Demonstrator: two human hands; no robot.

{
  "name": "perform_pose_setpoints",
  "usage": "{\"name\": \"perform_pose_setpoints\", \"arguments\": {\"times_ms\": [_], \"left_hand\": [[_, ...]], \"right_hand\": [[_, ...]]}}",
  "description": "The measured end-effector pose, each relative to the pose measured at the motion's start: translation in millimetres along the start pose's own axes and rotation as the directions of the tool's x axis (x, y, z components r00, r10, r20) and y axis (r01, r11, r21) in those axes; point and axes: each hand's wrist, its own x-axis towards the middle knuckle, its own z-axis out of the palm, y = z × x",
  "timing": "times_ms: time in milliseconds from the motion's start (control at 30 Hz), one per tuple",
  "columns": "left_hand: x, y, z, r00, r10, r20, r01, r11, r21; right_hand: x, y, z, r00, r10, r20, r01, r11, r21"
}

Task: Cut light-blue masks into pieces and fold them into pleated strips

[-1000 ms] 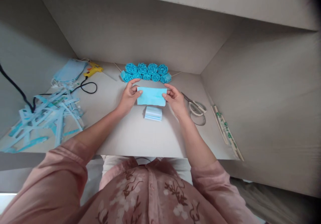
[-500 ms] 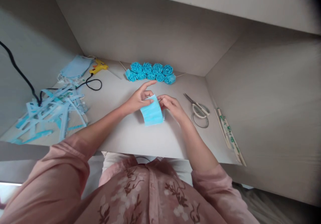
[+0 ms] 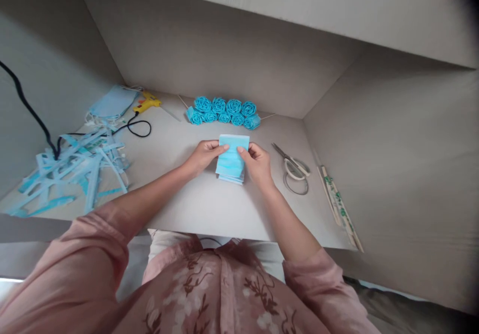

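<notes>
Between my two hands is a folded piece of blue face-mask fabric (image 3: 231,160), held upright over the middle of the table, with layers showing at its lower edge. My left hand (image 3: 205,155) pinches its left side, thumb on the front face and fingers behind. On the right side, my right hand (image 3: 259,162) grips it the same way, its thumb near the middle of the fabric. Just beyond the hands lie two rows of blue fabric roses (image 3: 224,110), with thin sticks poking out at both ends.
Scissors (image 3: 294,168) lie right of my hands, near wooden chopsticks (image 3: 340,206), some in printed wrappers, by the right wall. At the left are a heap of blue and white fabric strips (image 3: 88,167), stacked face masks (image 3: 113,102) and a yellow glue gun (image 3: 147,102) with a black cord (image 3: 33,107).
The fabric has turned upright and moved slightly up. My left hand's raised index finger has come down behind it, and my right hand has moved onto its right side.
</notes>
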Motion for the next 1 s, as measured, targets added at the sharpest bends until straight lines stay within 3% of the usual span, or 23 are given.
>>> {"name": "perform_pose_setpoints", "arguments": {"times_ms": [67, 167, 333, 467, 633, 733, 1000], "left_hand": [[-1.3, 2.0, -0.7, 1.0, 0.013, -0.023, -0.012, 0.999, 0.041], [-2.8, 4.6, -1.9, 0.997, 0.024, 0.067, -0.038, 0.977, 0.208], [-4.7, 1.3, -0.8, 0.963, 0.131, 0.235, -0.235, 0.836, 0.496], [-1.6, -4.9, -2.9, 0.963, 0.16, 0.219, -0.253, 0.818, 0.517], [5.5, -9.0, -9.1, 0.984, 0.145, 0.102, -0.174, 0.898, 0.405], [6.6, -7.9, -9.1, 0.992, 0.115, 0.048, -0.124, 0.931, 0.344], [7.3, -8.3, -7.8, 0.985, 0.157, -0.067, -0.127, 0.937, 0.325]], "right_hand": [[1.0, -3.7, -3.2, 0.999, -0.027, 0.046, 0.027, 1.0, -0.009], [1.8, -10.6, -8.7, 0.992, -0.037, 0.118, 0.038, 0.999, -0.011], [0.8, -13.5, -9.5, 0.976, 0.035, 0.217, -0.031, 0.999, -0.02], [3.4, -7.5, -7.6, 1.0, -0.012, 0.028, 0.013, 1.0, -0.02], [11.9, 0.1, -13.4, 0.969, -0.044, -0.242, 0.058, 0.997, 0.052], [15.5, 4.1, -15.9, 0.957, -0.04, -0.286, 0.069, 0.994, 0.09], [17.5, 8.8, -14.0, 0.935, -0.055, -0.351, 0.101, 0.988, 0.114]]}}
